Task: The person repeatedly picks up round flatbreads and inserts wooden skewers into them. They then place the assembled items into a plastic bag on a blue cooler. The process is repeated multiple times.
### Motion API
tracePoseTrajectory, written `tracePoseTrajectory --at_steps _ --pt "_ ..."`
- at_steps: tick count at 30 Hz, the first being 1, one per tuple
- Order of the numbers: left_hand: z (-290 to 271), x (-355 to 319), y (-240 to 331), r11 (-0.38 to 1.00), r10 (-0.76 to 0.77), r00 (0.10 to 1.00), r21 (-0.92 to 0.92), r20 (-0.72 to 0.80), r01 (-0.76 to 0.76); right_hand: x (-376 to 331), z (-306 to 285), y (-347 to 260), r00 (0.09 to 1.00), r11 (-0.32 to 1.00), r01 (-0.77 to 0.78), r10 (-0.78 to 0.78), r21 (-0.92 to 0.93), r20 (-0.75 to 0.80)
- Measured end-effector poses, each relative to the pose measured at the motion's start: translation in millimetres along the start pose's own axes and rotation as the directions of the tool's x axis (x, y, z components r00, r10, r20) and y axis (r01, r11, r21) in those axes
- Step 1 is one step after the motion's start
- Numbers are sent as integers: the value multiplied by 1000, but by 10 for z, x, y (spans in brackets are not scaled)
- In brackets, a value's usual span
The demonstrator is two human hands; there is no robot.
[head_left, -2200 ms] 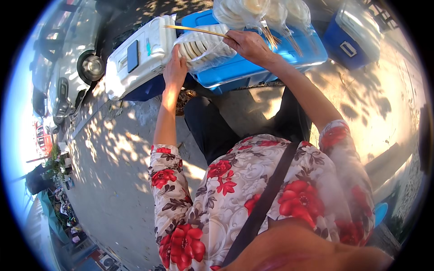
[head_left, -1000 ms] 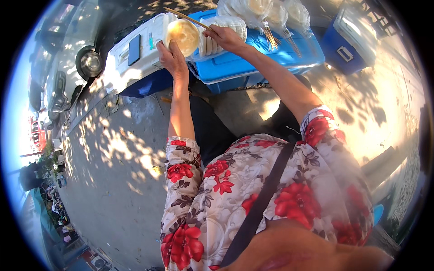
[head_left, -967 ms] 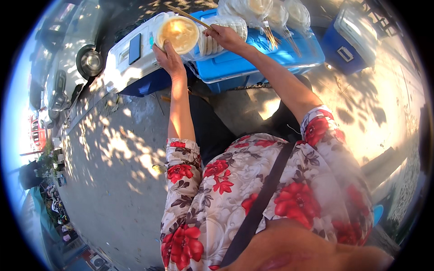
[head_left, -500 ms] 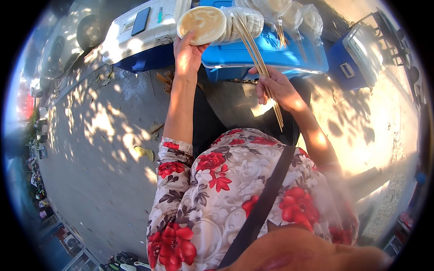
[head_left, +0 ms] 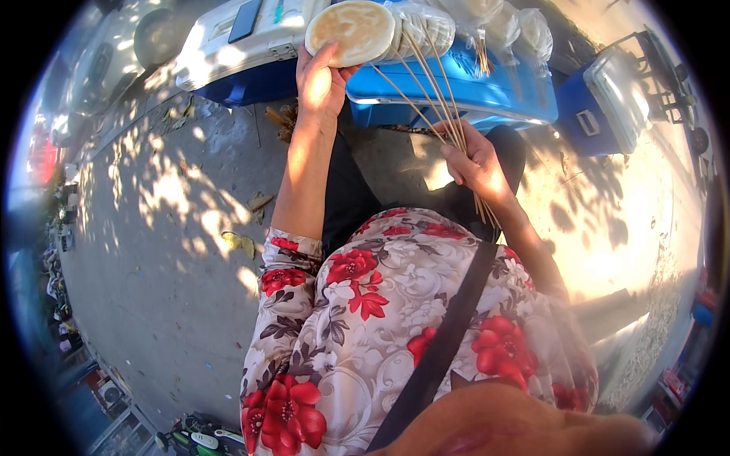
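Note:
My left hand [head_left: 322,80] grips a round, browned flatbread [head_left: 351,32] by its near edge and holds it up with the flat side showing. In my right hand [head_left: 473,156] is a loose bundle of long thin wooden skewers [head_left: 437,87], their far ends fanned apart and one leaning out to the left. Their near ends stick out below my palm. Behind the bread, a clear bag of stacked flatbreads [head_left: 426,30] rests on the blue plastic lid [head_left: 494,91] of a storage box.
A white-lidded cooler [head_left: 281,34] with a phone [head_left: 245,20] on it stands at the far left. More bagged flatbreads [head_left: 536,34] sit at the back of the blue box. Another blue and white cooler [head_left: 597,106] is to the right. Dry leaves [head_left: 239,243] lie on the ground.
The skewers, close together before, have spread into a fan in my right hand. The flatbread appears slightly further right and is still held.

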State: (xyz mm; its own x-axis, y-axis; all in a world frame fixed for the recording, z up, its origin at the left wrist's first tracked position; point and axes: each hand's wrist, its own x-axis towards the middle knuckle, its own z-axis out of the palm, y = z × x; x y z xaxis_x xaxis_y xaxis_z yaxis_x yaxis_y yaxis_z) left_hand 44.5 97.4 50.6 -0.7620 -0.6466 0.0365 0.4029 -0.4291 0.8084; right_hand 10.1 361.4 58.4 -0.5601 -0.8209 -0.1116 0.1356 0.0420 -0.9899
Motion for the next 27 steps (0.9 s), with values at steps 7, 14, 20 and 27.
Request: tracePoseTrajectory --at_steps 7,14,20,27 --pt "95 -63 -31 992 75 997 104 6 -76 11 20 15 999 997 -7 3 -78 -47" --pt "178 -140 -172 989 62 998 134 3 -62 108 34 179 994 980 66 -81 -188 -77" --pt "245 -253 -182 996 -51 999 74 -7 51 213 94 175 994 985 58 -73 -165 -86" --pt "139 -151 -141 989 -136 985 -69 -109 129 74 9 259 998 965 42 -54 -261 -41"
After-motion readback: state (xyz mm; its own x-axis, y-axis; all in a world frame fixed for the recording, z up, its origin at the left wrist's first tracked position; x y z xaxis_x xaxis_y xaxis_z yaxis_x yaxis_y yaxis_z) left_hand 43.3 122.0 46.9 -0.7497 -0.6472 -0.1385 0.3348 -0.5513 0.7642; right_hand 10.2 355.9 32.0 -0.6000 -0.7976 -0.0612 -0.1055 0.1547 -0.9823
